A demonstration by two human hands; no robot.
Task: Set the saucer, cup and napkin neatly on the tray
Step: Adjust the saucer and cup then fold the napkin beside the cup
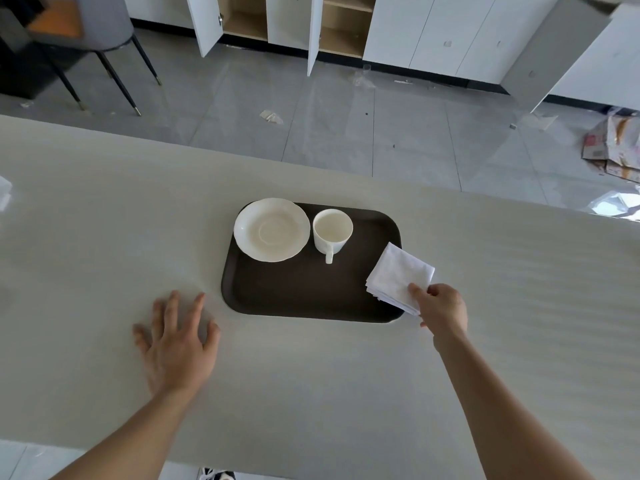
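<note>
Two bare hands over a pale table: the right hand pinches the near corner of a folded white napkin, which overhangs the brown tray's right rim at four o'clock — long axis toward eleven. Saucer at ten, cup beside it. The left hand lies flat, fingers spread, holding nothing.

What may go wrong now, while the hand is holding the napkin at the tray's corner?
1. The napkin lies half over the rim of the tray; if the right hand lets go there, it may slide off or sit crooked.
2. The saucer overhangs the far left rim, so a nudge to the tray might tip it.
3. The cup stands beside the saucer, not on it; the set is not yet neat.
</note>
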